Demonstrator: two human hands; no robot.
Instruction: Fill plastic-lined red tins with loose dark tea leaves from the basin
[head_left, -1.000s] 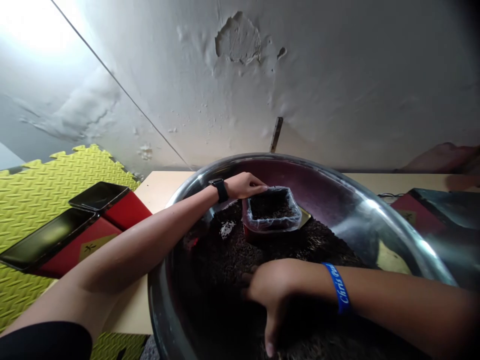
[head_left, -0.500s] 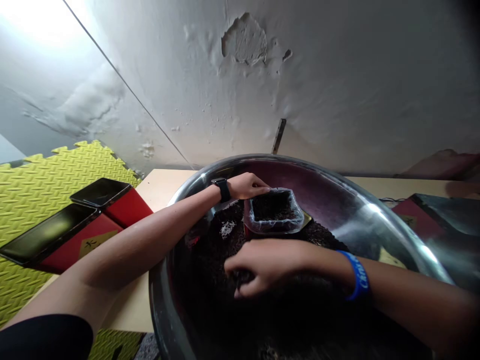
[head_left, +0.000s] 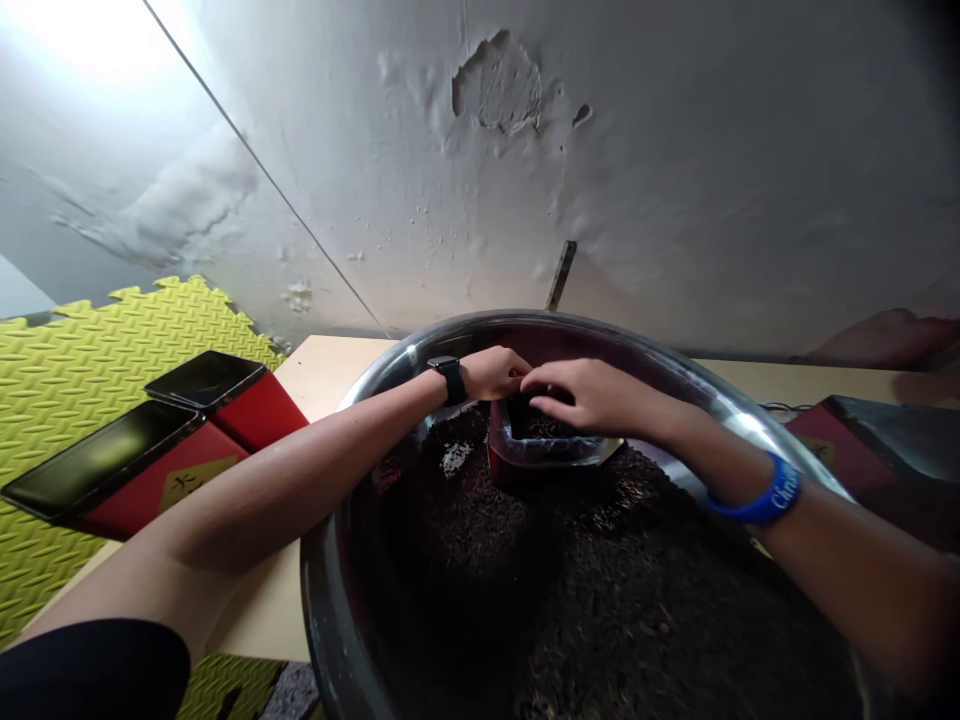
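A small red box (head_left: 504, 462) with a clear plastic liner (head_left: 559, 452) folded over its rim sits in a big metal basin (head_left: 324, 600). Dark soil (head_left: 630, 590) surrounds the box, and more soil shows inside it. My left hand (head_left: 491, 372), with a black watch at the wrist, grips the box's far left corner; its fingertips are partly hidden. Over the box's opening hovers my right hand (head_left: 589, 392), fingers curved and thumb apart, with nothing visible between them. A blue band circles that wrist.
White granules (head_left: 455, 458) lie on the soil left of the box. Two red boxes with dark tops (head_left: 202, 465) stand left of the basin, and another red box (head_left: 840, 450) is at right. A pale table (head_left: 337, 355) carries the basin; a damaged wall (head_left: 360, 150) rises behind.
My right hand has moved up and away from me, from the soil in front to above the lined box. My left hand stays at the box's corner.
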